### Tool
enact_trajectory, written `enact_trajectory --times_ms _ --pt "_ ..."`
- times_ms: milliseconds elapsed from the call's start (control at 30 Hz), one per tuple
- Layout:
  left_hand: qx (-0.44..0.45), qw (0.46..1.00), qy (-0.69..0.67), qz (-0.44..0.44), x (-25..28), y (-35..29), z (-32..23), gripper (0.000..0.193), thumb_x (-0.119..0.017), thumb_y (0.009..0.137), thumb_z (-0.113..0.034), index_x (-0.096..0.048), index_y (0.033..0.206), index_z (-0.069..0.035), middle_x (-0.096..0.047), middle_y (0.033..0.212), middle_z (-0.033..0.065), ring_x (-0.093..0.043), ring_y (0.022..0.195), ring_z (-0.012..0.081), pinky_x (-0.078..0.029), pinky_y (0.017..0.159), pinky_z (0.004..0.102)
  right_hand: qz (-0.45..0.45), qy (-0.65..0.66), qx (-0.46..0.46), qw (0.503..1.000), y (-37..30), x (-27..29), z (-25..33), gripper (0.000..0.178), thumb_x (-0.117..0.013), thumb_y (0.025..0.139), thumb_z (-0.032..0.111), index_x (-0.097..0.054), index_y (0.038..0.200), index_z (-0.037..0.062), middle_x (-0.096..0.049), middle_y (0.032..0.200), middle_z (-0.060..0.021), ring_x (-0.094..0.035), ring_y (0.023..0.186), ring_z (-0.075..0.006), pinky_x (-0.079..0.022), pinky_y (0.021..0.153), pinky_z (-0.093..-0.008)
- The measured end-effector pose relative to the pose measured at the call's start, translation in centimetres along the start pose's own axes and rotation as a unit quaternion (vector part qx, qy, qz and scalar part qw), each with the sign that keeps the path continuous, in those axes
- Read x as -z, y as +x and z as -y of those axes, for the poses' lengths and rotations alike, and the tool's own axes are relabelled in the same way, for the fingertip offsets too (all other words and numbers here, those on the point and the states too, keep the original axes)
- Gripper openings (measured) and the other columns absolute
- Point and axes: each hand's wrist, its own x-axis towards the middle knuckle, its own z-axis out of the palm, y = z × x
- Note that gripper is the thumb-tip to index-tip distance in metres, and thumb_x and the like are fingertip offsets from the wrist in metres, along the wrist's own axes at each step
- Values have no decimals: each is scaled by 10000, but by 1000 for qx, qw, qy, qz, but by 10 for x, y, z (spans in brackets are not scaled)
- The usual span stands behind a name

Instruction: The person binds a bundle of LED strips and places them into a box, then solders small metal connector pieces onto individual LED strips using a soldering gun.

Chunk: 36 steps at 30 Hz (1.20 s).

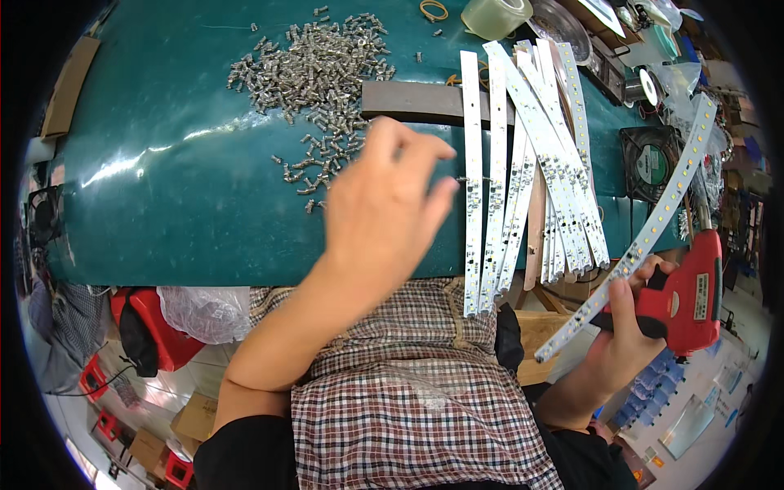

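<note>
Lying left of the white strip pile (563,175), metal fittings (314,69) spread; nearer it, the left hand (384,196) holds thumb and forefinger apart; right of it, the right hand (625,333) clamps an LED strip (665,208) and red tool (690,268).

Red tool (684,300) partly hidden

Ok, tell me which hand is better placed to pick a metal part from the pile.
The left hand, I'd judge: it hovers near the pile of small metal parts, with thumb and index finger apart. The right hand is farther off, holding an LED strip and apparently a red pistol-grip tool.
</note>
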Motion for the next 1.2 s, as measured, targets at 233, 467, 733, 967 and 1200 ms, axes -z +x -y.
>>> enact_trajectory --times_ms 233,467,733,967,1200 --pt "-23 978 178 -108 25 30 32 113 -765 745 -115 -657 775 -100 -588 791 48 -605 770 249 -493 663 362 56 36 -108 992 -4 -10 -3 583 -731 722 -157 -485 1224 7 -523 1060 -66 -574 854 -107 -497 766 -238" --pt "-39 964 248 -93 25 26 29 91 -765 721 -96 -693 777 -100 -593 799 44 -598 805 240 -503 708 360 50 43 -99 993 -9 -19 -1 557 -711 741 -177 -490 1218 8 -534 1054 -61 -580 847 -96 -501 733 -234" --pt "-68 970 221 -78 29 29 37 110 -758 694 -77 -681 771 -93 -582 787 43 -595 790 239 -501 690 358 78 53 -116 989 -12 -22 -1 547 -713 763 -171 -476 1227 -4 -551 995 -40 -584 835 -81 -487 741 -222" --pt "-152 954 230 -115 23 40 37 128 -735 660 -63 -616 708 -62 -557 736 61 -588 722 247 -499 628 349 100 34 -136 985 -11 -28 7 506 -711 778 -149 -475 1203 -12 -576 859 -36 -579 771 -81 -471 706 -210" --pt "114 958 -262 -10 38 24 10 77 -684 858 -77 -635 842 -20 -699 853 72 -639 682 120 -504 612 236 124 83 -205 967 -9 -42 15 482 -688 790 -164 -467 1186 0 -554 904 -26 -568 783 -75 -456 691 -204"
